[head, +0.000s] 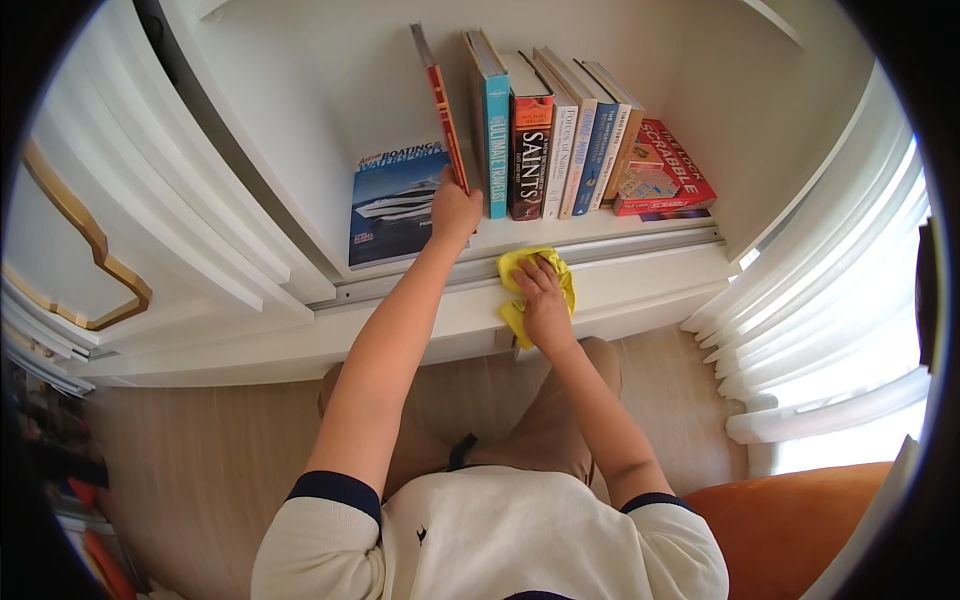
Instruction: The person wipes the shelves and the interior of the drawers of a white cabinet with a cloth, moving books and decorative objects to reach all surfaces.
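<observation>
My left hand [456, 211] grips the lower end of a thin red-spined book [448, 127], which stands upright and leans slightly left. Beneath and left of it, a boating magazine [394, 206] lies flat on the white shelf. My right hand [545, 306] presses a crumpled yellow cloth [515, 264] on the shelf's front edge, by the metal sliding-door track. A turquoise book [496, 146] stands just right of the red-spined one, followed by a thick dark book [531, 161] and several paler books [581, 157]. A red Scrabble box [679, 169] leans at the row's right end.
The metal track [637, 246] runs along the shelf front. White sliding door panels [187, 202] with gold trim are at left. White curtains [817, 322] hang at right, above an orange cushioned surface [787, 517]. My knees are close below the cabinet's edge.
</observation>
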